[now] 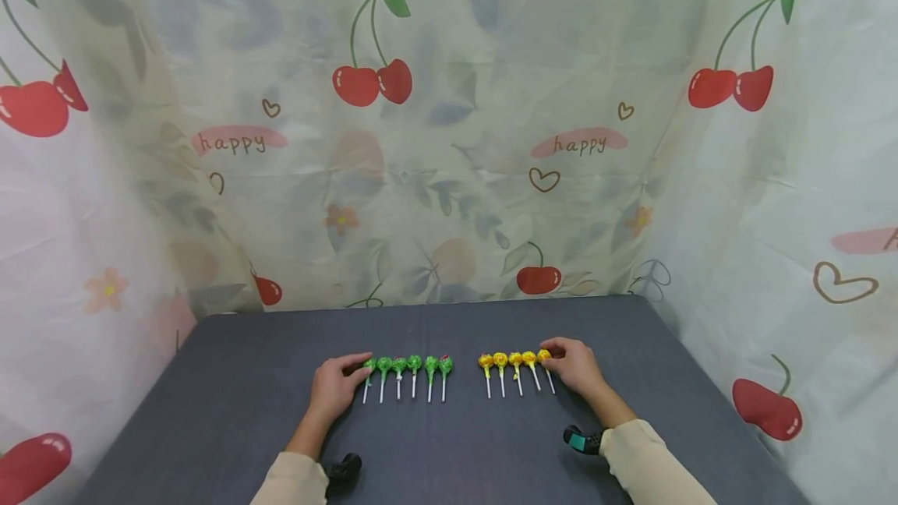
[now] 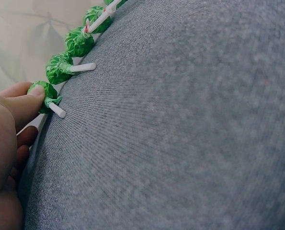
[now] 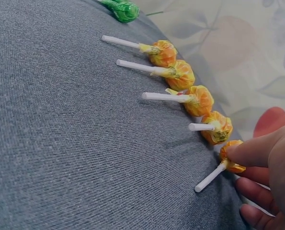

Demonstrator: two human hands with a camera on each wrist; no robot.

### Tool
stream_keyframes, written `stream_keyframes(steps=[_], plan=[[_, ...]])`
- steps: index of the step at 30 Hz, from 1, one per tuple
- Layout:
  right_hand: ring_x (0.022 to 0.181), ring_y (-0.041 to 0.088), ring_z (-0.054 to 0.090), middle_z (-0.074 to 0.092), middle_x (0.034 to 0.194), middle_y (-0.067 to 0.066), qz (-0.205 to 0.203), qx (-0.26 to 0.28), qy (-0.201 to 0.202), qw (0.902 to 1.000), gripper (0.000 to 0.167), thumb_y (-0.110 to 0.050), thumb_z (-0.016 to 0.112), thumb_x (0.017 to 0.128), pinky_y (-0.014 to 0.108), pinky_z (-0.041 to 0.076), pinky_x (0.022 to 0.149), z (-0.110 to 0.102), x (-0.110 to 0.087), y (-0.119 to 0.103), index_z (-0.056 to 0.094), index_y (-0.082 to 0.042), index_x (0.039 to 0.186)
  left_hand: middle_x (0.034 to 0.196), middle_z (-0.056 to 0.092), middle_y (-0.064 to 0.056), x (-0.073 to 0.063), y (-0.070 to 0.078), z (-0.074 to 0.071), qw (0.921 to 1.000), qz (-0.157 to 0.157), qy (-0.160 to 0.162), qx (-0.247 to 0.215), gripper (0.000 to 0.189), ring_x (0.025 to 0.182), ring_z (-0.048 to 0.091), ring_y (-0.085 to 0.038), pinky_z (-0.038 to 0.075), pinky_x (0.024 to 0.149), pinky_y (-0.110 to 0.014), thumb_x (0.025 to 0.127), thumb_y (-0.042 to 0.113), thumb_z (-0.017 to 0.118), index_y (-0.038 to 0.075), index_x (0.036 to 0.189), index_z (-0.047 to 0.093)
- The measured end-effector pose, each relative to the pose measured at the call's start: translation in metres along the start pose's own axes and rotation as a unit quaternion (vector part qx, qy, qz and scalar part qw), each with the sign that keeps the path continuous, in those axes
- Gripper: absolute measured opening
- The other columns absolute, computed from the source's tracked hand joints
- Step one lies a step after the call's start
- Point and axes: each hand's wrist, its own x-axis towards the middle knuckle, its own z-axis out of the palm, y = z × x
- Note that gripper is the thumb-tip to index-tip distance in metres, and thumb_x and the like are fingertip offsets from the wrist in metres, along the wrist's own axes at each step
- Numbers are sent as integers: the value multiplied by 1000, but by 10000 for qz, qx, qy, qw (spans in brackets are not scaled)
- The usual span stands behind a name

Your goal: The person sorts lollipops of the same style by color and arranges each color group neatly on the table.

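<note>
My left hand (image 1: 335,388) pinches the wrapped head of the leftmost green lollipop (image 2: 47,97) between thumb and fingers. The other green lollipops (image 1: 415,365) lie beside it in a row, white sticks toward me. On the right, my right hand (image 1: 574,365) pinches the head of the rightmost yellow lollipop (image 3: 234,152), its stick (image 3: 210,178) slanting down to the cloth. Several more yellow lollipops (image 1: 515,361) lie to its left in a matching row, heads away from me. A gap parts the green row from the yellow one.
Dark grey cloth (image 1: 435,450) covers the table under both rows. A pale curtain (image 1: 449,201) printed with cherries hangs behind and at both sides. Black wrist devices (image 1: 344,467) sit by the cuffs of both cream sleeves (image 1: 648,458).
</note>
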Motion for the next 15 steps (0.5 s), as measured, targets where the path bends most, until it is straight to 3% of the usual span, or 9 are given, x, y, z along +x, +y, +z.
stream_keyframes(steps=[15], plan=[[91, 25, 64, 70, 103, 9, 192, 193, 38, 9996, 25, -8, 73, 86, 45, 53, 82, 0, 0, 0, 70, -2, 111, 113, 69, -10, 0, -2, 1, 10000, -55, -37, -8, 30, 107, 60, -34, 43, 93, -52, 85, 15, 76, 15, 114, 75]])
